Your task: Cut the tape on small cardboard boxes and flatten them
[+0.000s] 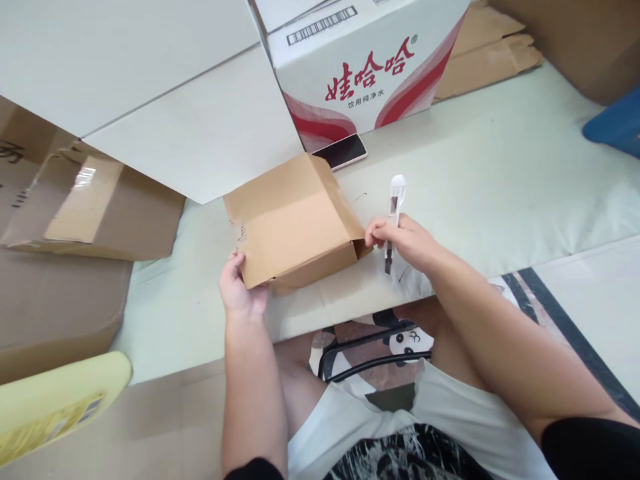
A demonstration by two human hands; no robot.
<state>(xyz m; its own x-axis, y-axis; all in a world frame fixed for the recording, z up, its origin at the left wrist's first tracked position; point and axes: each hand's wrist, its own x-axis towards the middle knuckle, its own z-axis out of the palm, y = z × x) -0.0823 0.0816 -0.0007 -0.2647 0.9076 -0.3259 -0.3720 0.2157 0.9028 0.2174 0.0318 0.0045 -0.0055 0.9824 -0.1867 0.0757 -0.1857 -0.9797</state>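
Note:
A small brown cardboard box (295, 223) lies tilted on the pale cloth-covered surface in front of me. My left hand (243, 287) is closed on its near left corner, thumb on top and the other fingers partly hidden underneath. In my right hand (400, 237) is a white utility knife (395, 200), held upright between the fingers, its dark end pointing down towards me. The fingertips of that hand are at the box's right corner, by a gap under a flap; whether they touch it I cannot tell.
A phone (345, 152) lies behind the box, against a white and red carton (370, 73). A white block-like piece (195, 127) stands at the left, with brown cartons (125, 213) beside it. Flattened cardboard (480, 63) and a blue object (615, 123) are at the right.

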